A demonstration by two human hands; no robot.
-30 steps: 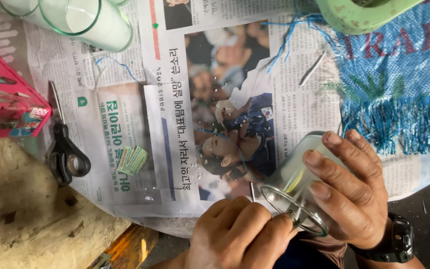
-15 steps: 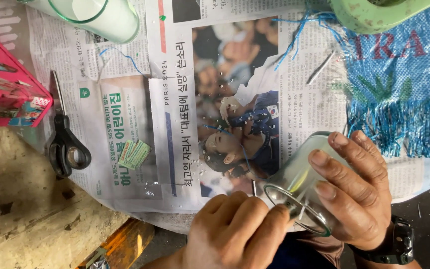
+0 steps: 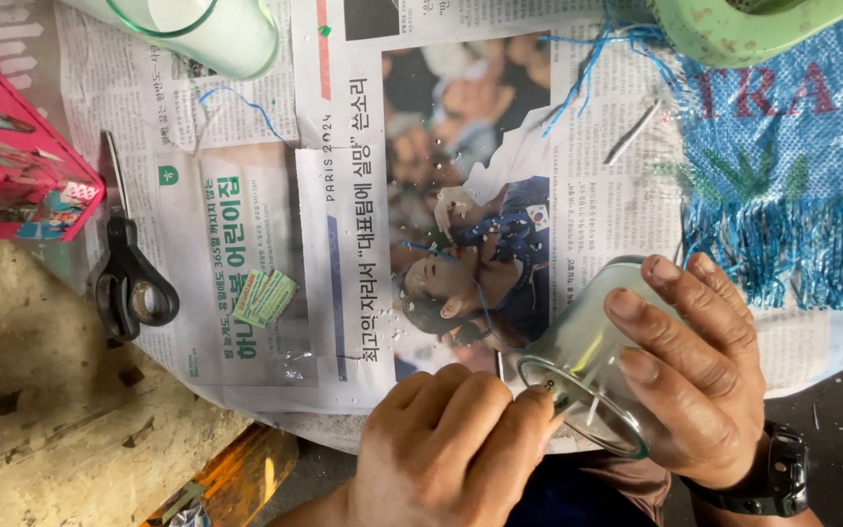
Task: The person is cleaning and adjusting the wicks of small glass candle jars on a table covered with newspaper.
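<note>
Right hand (image 3: 700,376) gripping a tilted clear glass (image 3: 582,356) at the newspaper's (image 3: 265,234) near edge, left hand (image 3: 451,444) pinching at its rim, scissors (image 3: 129,268) lying near the left edge.

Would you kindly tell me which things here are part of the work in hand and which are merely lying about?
In hand:
- clear glass, tilted, held by the right hand
- left hand, fingers at the glass rim

Lying about:
- black scissors
- pink box
- blue woven cloth
- newspaper underneath
</note>
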